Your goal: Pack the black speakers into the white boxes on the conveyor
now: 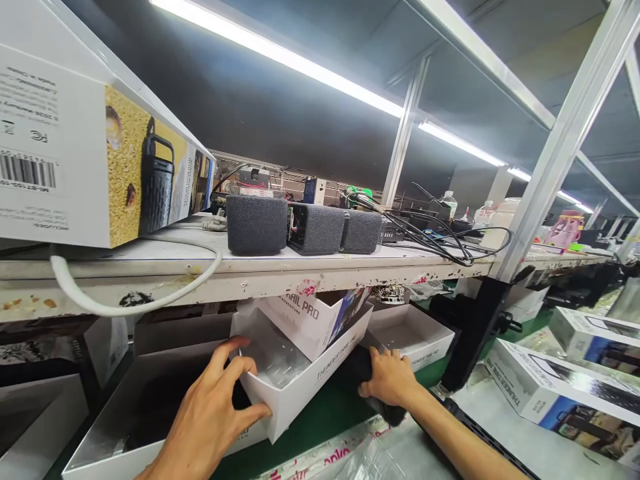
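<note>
My left hand (pixel 213 407) grips the near corner of an open white carton (pixel 300 387) printed "THUNDER TRAIL PRO", below the shelf edge. A second white carton (pixel 310 320) lies tilted inside it. My right hand (pixel 387 377) is closed around a black object (pixel 357 367) at the carton's right side; most of that object is hidden by my fingers and the carton. Both hands sit under the workbench shelf (pixel 250 273).
Three grey fabric speakers (pixel 257 223) stand on the shelf amid black cables (pixel 435 243). A large printed box (pixel 75 147) sits top left, a white cable (pixel 135 303) hanging off the edge. More open cartons (pixel 415 333) and boxed products (pixel 575 393) lie around.
</note>
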`<state>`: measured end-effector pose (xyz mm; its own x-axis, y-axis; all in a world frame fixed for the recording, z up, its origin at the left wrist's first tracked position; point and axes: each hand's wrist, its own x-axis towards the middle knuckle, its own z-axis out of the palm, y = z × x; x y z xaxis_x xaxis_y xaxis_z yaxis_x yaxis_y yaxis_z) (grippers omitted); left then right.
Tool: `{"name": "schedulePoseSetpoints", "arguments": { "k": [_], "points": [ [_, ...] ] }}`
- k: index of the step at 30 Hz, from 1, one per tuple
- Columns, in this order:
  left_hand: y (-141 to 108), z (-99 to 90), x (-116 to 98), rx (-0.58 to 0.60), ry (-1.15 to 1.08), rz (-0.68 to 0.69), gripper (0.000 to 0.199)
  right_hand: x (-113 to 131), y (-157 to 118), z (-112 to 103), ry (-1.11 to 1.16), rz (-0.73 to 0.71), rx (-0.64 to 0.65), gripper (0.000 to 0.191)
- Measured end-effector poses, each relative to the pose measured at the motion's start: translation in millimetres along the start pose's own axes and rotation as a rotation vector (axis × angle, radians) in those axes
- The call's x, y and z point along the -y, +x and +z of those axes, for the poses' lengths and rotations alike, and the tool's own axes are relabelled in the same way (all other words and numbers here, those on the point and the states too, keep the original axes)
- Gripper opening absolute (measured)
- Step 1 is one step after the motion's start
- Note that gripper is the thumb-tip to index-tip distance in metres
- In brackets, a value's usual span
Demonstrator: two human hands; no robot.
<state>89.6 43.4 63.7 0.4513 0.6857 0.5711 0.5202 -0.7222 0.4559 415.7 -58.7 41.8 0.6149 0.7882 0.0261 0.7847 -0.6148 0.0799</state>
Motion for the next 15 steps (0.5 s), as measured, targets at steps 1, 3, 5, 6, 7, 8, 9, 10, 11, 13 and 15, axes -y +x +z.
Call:
{"name": "schedulePoseSetpoints", "arguments": {
  "k": [1, 3, 5, 6, 7, 8, 9, 10, 11, 13, 15],
  "points": [
    [1, 0.1, -4, 0.019, -0.022, -0.013, 0.028, -7, -11, -10, -0.03, -0.014, -0.007, 0.082],
    [3, 1.2, -12, 0.047, -0.076, -0.033, 0.028, -26, -33, -31, -0.105, -0.04, -0.019, 0.078],
    [7, 4.4, -18, 0.066, -0.125, -0.042, 0.028, -48, -54, -50, -0.177, -0.038, -0.016, 0.078],
    [8, 6.9, -21, 0.073, -0.145, -0.046, 0.028, -61, -63, -57, -0.203, -0.025, -0.01, 0.079],
    [10, 10.0, -23, 0.08, -0.162, -0.049, 0.029, -74, -72, -63, -0.219, -0.005, -0.005, 0.08],
    [11, 13.6, -24, 0.088, -0.179, -0.051, 0.029, -88, -80, -67, -0.226, 0.015, -0.008, 0.081],
    [12, 17.4, -25, 0.101, -0.197, -0.051, 0.03, -103, -88, -70, -0.231, 0.038, -0.018, 0.081],
    [12, 21.6, -26, 0.115, -0.214, -0.051, 0.03, -119, -95, -72, -0.233, 0.063, -0.031, 0.08],
    [12, 25.7, -27, 0.129, -0.229, -0.051, 0.031, -134, -102, -73, -0.23, 0.089, -0.044, 0.08],
    [12, 33.7, -29, 0.152, -0.262, -0.048, 0.03, -161, -114, -74, -0.221, 0.149, -0.068, 0.082],
    [12, 40.2, -30, 0.166, -0.289, -0.037, 0.031, -184, -124, -77, -0.216, 0.205, -0.075, 0.08]
  ]
}}
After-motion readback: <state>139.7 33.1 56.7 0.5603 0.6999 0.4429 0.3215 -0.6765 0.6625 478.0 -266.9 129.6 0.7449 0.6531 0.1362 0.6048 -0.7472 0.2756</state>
